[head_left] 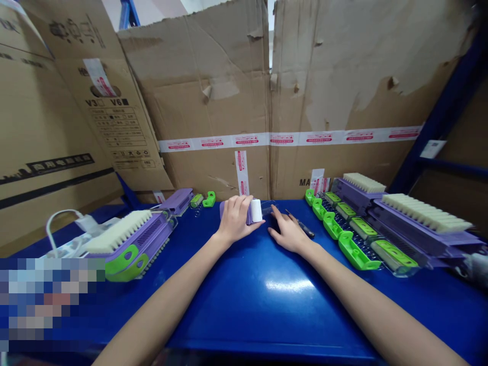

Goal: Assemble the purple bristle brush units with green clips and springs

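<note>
Near the middle of the blue table, my left hand (234, 218) is wrapped round a purple plastic housing (249, 217) that has a white ribbed block (256, 211) at its right end. The palm hides much of the housing. A clear plastic piece (269, 207) lies just right of that block. My right hand (290, 231) is open, its fingers apart and low over the tabletop, with the fingertips close to the clear piece; whether they touch it I cannot tell. Right beside this hand is a slim dark tool (301, 223), partly covered, its kind unclear.
On the right, bright green clips (354, 251), springs, clear green-topped cases (394, 254) and purple housings with cream bristle strips (423, 211) stand in rows. A similar brush assembly (129, 239) and a white power strip (74, 241) are on the left. Cardboard (209, 91) walls the back.
</note>
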A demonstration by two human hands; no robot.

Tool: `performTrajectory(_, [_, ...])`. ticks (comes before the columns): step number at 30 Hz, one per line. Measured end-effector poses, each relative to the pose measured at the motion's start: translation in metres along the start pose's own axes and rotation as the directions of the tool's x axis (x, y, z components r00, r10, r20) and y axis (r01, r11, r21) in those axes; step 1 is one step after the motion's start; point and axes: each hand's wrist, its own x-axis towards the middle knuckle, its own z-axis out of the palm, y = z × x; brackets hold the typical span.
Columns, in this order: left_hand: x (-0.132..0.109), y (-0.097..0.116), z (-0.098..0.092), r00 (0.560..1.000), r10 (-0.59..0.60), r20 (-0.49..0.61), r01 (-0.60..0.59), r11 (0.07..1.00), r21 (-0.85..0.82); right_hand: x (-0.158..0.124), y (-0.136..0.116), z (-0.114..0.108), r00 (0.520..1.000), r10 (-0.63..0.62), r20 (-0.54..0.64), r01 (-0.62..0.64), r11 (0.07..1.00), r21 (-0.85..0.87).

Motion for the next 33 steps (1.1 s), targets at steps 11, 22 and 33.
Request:
performTrajectory(11, [0.004,0.005,-0.018,0.991,-0.092,-0.099,0.085,0.993,-0.076,-0.001,0.0,-0.006,0.994,-0.055,-0.093,0.061,0.996,0.063])
performTrajectory(22, [0.016,-0.005,-0.017,0.859,-0.511,0.007,0.305,0.503,-0.808,-0.004,-0.008,-0.002,0.956,-0.169,-0.241,0.236,0.93,0.283])
performTrajectory(33, [0.019,0.002,-0.022,0.735,-0.321,0.597,0.52,-0.297,-0.801,-0.003,-0.014,-0.014,0.976,0.013,-0.218,0.082,0.903,0.422])
